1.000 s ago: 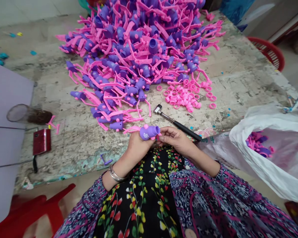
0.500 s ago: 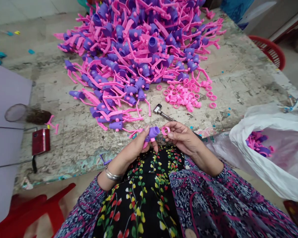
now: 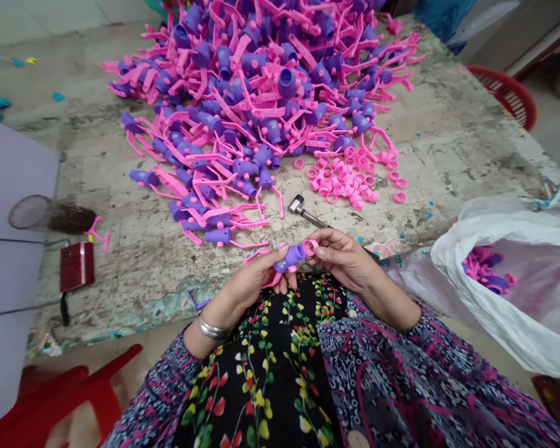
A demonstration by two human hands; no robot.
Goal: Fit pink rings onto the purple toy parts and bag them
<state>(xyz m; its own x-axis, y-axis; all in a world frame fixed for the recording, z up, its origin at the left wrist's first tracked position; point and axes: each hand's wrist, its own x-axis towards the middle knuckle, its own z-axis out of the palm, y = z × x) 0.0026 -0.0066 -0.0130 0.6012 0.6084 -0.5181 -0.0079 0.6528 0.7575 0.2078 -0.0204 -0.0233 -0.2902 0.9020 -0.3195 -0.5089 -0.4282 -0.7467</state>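
My left hand [image 3: 254, 280] grips a purple and pink plastic toy piece [image 3: 290, 256] at the near edge of the worn table [image 3: 448, 143]. Fingers of my right hand [image 3: 343, 255] pinch a small pink ring [image 3: 310, 247] against the purple tube's open end. A small metal hammer [image 3: 303, 208] lies on the table just beyond my right hand, its handle hidden under that hand. A big heap of purple and pink pieces [image 3: 261, 93] covers the far middle of the table. A small pile of pink rings [image 3: 350, 177] lies to its right.
A white plastic bag [image 3: 508, 274] with several finished pieces stands at the right. A red case [image 3: 77, 266] and a mesh strainer [image 3: 46, 214] lie at the left. A red chair [image 3: 51, 398] is at lower left, a red basket [image 3: 508, 93] at far right.
One second ago both hands held the purple piece alone. My right hand then brought up a pink ring, and now the ring sits against the tube's mouth.
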